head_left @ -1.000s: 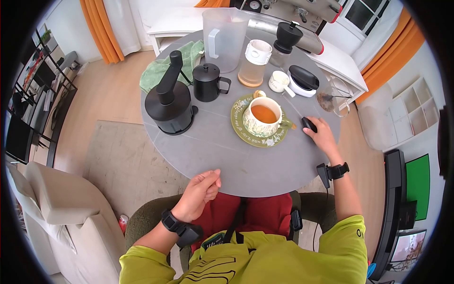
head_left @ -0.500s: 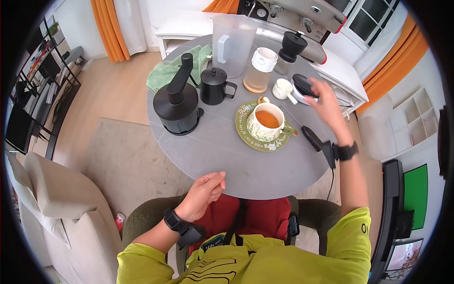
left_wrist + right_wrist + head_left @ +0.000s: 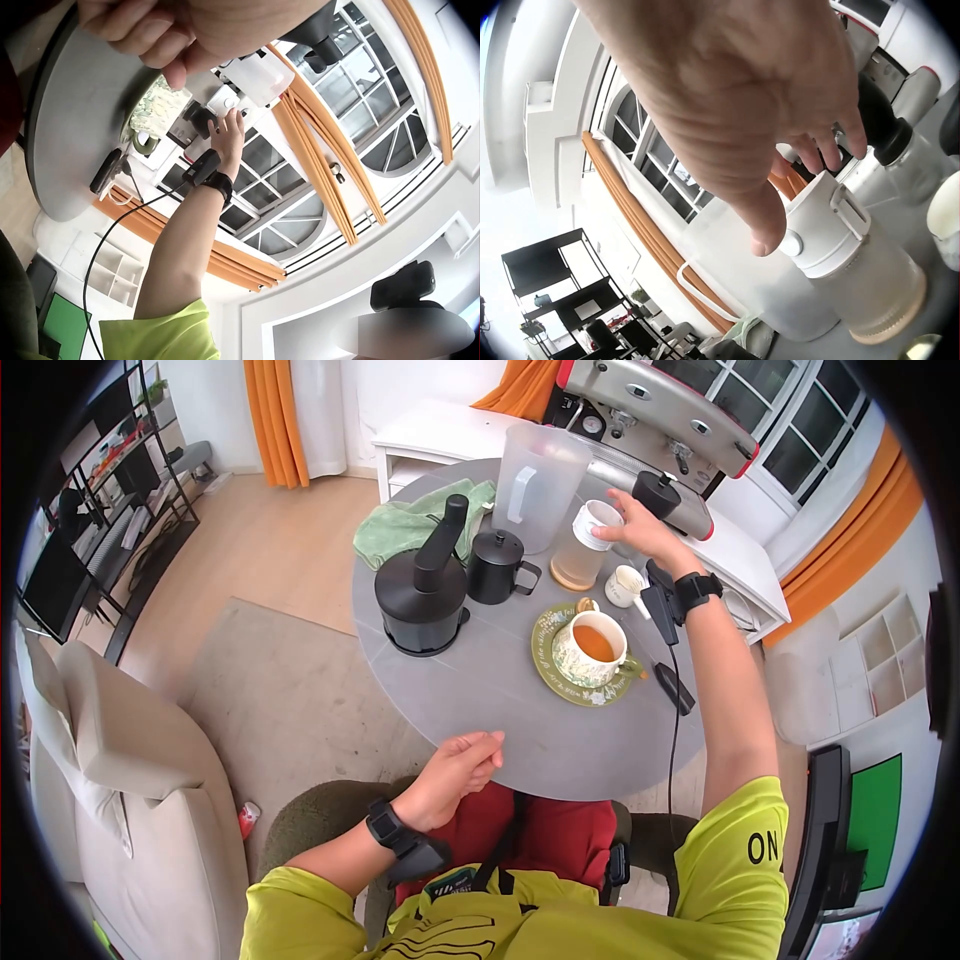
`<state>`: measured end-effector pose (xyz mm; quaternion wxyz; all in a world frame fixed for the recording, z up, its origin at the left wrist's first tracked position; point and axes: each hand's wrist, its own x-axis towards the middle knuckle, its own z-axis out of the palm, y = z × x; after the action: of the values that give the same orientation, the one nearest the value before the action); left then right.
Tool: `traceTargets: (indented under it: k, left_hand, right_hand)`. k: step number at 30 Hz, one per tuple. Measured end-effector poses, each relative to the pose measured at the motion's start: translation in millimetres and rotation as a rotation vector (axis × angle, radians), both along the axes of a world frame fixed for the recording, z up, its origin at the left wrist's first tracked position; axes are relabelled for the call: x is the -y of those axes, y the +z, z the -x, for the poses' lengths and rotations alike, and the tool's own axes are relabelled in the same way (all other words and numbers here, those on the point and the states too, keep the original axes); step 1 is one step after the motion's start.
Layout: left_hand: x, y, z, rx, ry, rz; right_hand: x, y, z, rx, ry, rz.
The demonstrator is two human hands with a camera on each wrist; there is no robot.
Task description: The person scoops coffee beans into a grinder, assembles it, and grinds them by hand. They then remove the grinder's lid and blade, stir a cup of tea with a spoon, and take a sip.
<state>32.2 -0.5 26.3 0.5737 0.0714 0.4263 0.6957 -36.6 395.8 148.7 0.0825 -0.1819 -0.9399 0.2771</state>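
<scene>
My right hand (image 3: 648, 532) reaches over the far side of the table, fingers spread around the white top of a clear bottle (image 3: 577, 560). In the right wrist view, the thumb and fingers stand on either side of the white lid (image 3: 826, 225), not curled round it. Near the front table edge, my left hand (image 3: 457, 775) rests with loosely curled fingers and holds nothing. A floral cup (image 3: 578, 668) of orange-brown drink sits on a green saucer (image 3: 545, 660). To its right lies a slim black object (image 3: 674, 688). A small white handled cup (image 3: 624, 586) stands behind.
A black pot with a long handle (image 3: 425, 605), a black lidded pitcher (image 3: 493, 572), a green cloth (image 3: 400, 528) and a tall translucent jug (image 3: 535, 480) stand at the left and back. A black-topped grinder (image 3: 656, 495) is behind the right hand, before an espresso machine (image 3: 690, 430).
My right hand has let go of the slim black object and moved up and left to the bottle. The left hand stays curled near the table edge. The head view has shifted.
</scene>
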Motion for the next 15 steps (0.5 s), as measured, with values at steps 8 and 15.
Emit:
traceTargets:
  k: [8, 15]
  left_hand:
    - [-0.6, -1.1, 0.2, -0.019, 0.014, -0.019]
    - [-1.9, -2.6, -1.7, -0.017, 0.002, -0.019]
  right_hand:
    - [-4.7, -17.3, 12.3, -0.051, -0.037, -0.072]
    - [-0.5, -7.4, 15.1, -0.198, -0.085, -0.108]
